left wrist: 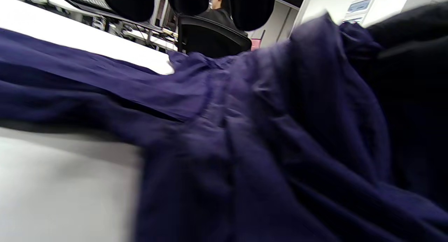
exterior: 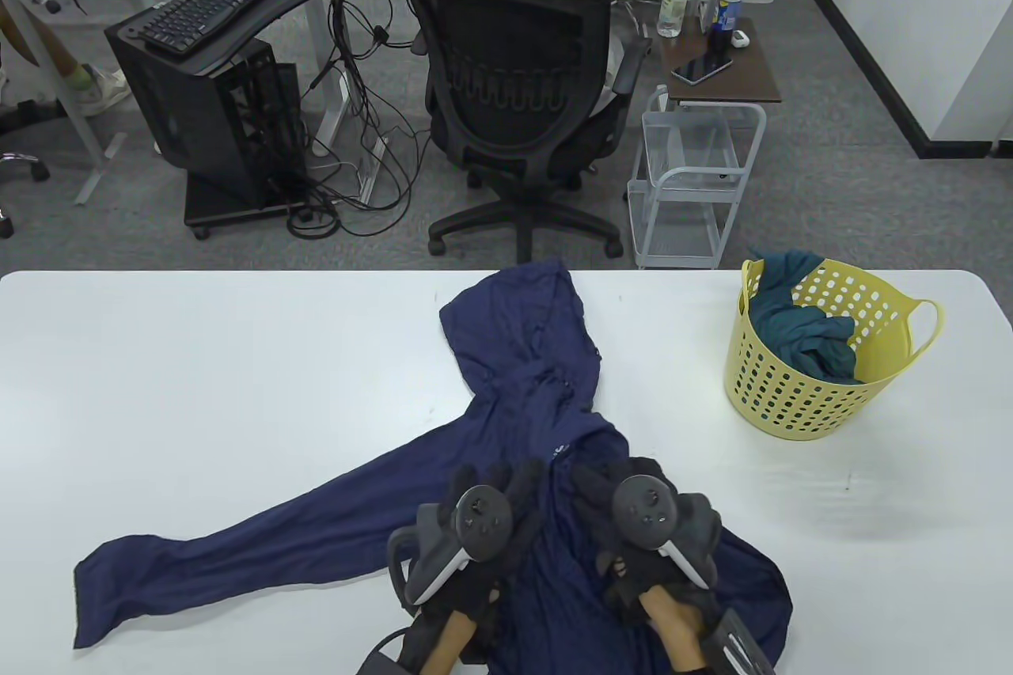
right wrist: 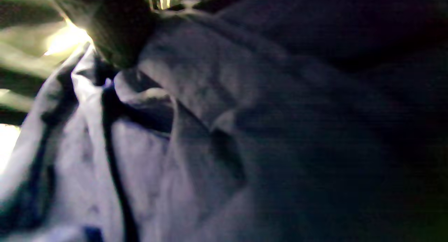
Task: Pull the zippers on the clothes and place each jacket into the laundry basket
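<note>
A navy hooded jacket [exterior: 538, 390] lies spread on the white table [exterior: 198, 390], hood toward the far edge and one sleeve trailing to the near left. Both gloved hands are on its lower body near the table's front edge. My left hand [exterior: 506, 485] has its fingers [left wrist: 127, 4] stretched out just above the cloth [left wrist: 245, 130], holding nothing. My right hand [exterior: 613, 481] sits beside it, and a ridge of fabric rises up to its glove [left wrist: 406, 46] as if gripped. The right wrist view is dark, with a fingertip [right wrist: 119, 39] against folded cloth [right wrist: 210, 112]. No zipper pull is visible.
A yellow perforated laundry basket [exterior: 799, 398] stands on the table's right part with a teal garment [exterior: 799, 327] inside. Beyond the far edge are an office chair [exterior: 522, 97], a small wire cart [exterior: 696, 176] and a computer stand [exterior: 214, 73].
</note>
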### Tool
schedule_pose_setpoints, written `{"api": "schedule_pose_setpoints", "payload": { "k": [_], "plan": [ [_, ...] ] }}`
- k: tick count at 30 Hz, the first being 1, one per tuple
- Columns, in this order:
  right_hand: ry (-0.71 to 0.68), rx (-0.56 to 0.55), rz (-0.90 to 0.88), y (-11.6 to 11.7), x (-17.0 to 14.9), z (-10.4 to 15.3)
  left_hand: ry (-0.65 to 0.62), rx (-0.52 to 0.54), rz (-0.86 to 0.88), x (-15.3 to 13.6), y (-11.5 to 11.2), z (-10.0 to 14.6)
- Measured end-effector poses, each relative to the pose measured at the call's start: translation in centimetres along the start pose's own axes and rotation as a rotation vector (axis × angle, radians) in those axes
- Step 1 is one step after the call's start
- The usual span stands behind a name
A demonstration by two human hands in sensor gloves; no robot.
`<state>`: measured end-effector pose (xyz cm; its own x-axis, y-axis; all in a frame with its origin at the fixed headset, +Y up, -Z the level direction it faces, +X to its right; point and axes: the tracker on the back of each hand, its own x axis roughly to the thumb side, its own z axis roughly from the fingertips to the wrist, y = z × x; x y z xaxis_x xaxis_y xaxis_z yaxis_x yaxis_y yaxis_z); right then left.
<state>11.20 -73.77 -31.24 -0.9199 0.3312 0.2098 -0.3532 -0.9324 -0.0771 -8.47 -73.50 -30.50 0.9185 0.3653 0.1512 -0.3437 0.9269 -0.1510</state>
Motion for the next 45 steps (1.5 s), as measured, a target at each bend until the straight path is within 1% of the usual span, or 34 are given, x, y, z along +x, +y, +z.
{"api": "schedule_pose_setpoints", "payload": {
  "k": [1, 2, 4, 6, 7, 8, 10, 11, 12, 14, 15, 16, 17, 18, 20, 21, 22, 24, 26, 27, 29, 34, 36, 37, 38, 40, 42, 43, 45],
  "plan": [
    [-0.038, 0.039, 0.039, 0.4, 0.8, 0.1, -0.003, -0.054, -0.024, -0.5, -0.5, -0.3],
    [-0.068, 0.071, 0.065, 0.7, 1.4, 0.2, 0.007, -0.067, -0.049, -0.8, -0.8, -0.5],
    [-0.127, 0.221, 0.115, 1.8, 2.6, 0.3, 0.041, -0.077, -0.164, -1.9, -1.5, -0.9],
    [-0.141, 0.332, 0.104, 2.2, 2.5, 0.2, 0.085, -0.112, -0.226, -2.6, -1.8, -1.1],
    [-0.143, 0.363, 0.075, 2.2, 2.2, 0.1, 0.117, -0.141, -0.241, -3.0, -2.1, -1.2],
    [-0.143, 0.370, 0.045, 2.1, 1.9, 0.0, 0.135, -0.162, -0.240, -3.2, -2.2, -1.3],
    [-0.127, 0.359, -0.108, 1.0, 0.3, -0.4, 0.164, -0.185, -0.196, -3.6, -2.4, -1.4],
    [-0.108, 0.330, -0.173, 0.4, -0.5, -0.5, 0.172, -0.192, -0.186, -3.6, -2.4, -1.4],
    [-0.071, 0.274, -0.233, -0.4, -1.5, -0.6, 0.182, -0.201, -0.185, -3.6, -2.5, -1.4],
    [0.004, 0.167, -0.275, -1.6, -3.0, -0.6, 0.193, -0.212, -0.202, -3.5, -2.5, -1.4],
    [0.073, 0.108, -0.256, -2.3, -4.0, -0.6, 0.195, -0.212, -0.210, -3.4, -2.5, -1.4],
    [0.130, 0.092, -0.213, -2.7, -4.7, -0.5, 0.197, -0.212, -0.212, -3.4, -2.5, -1.5],
    [0.174, 0.112, -0.155, -2.9, -5.3, -0.4, 0.200, -0.218, -0.213, -3.4, -2.6, -1.5],
    [0.212, 0.178, -0.094, -2.8, -5.8, -0.4, 0.205, -0.224, -0.214, -3.4, -2.6, -1.5],
    [0.268, 0.408, -0.022, -1.9, -6.6, -0.3, 0.212, -0.238, -0.204, -3.6, -2.6, -1.5],
    [0.272, 0.452, -0.023, -1.6, -6.7, -0.3, 0.215, -0.242, -0.200, -3.6, -2.6, -1.5],
    [0.275, 0.545, -0.032, -1.0, -6.7, -0.2, 0.222, -0.247, -0.195, -3.7, -2.6, -1.6],
    [0.267, 0.567, -0.035, -0.4, -6.5, -0.4, 0.236, -0.256, -0.189, -4.0, -2.6, -1.6],
    [0.290, 0.562, 0.047, -0.1, -6.0, -0.6, 0.253, -0.264, -0.180, -4.3, -2.5, -1.5],
    [0.296, 0.583, 0.083, 0.0, -5.8, -0.7, 0.264, -0.266, -0.175, -4.5, -2.5, -1.5],
    [0.304, 0.577, 0.115, -0.3, -5.8, -0.7, 0.283, -0.268, -0.170, -4.9, -2.4, -1.5],
    [0.330, 0.612, 0.138, -1.0, -7.6, -0.1, 0.314, -0.274, -0.155, -5.7, -2.2, -1.7],
    [0.351, 0.608, 0.167, -1.6, -8.9, 0.3, 0.318, -0.277, -0.155, -5.8, -2.2, -1.8],
    [0.374, 0.584, 0.172, -2.2, -10.1, 0.6, 0.318, -0.280, -0.155, -5.8, -2.2, -1.8],
    [0.383, 0.573, 0.175, -2.5, -10.4, 0.6, 0.319, -0.281, -0.157, -5.7, -2.2, -1.8],
    [0.420, 0.456, 0.250, -4.4, -12.2, 1.0, 0.314, -0.282, -0.172, -5.6, -2.3, -1.9],
    [0.437, 0.281, 0.298, -7.0, -13.6, 1.4, 0.312, -0.288, -0.168, -5.5, -2.4, -1.9],
    [0.442, 0.246, 0.304, -7.6, -13.8, 1.5, 0.313, -0.288, -0.168, -5.5, -2.4, -1.9],
    [0.453, 0.069, 0.333, -10.7, -14.7, 2.0, 0.312, -0.292, -0.172, -5.4, -2.5, -1.9]
  ]
}}
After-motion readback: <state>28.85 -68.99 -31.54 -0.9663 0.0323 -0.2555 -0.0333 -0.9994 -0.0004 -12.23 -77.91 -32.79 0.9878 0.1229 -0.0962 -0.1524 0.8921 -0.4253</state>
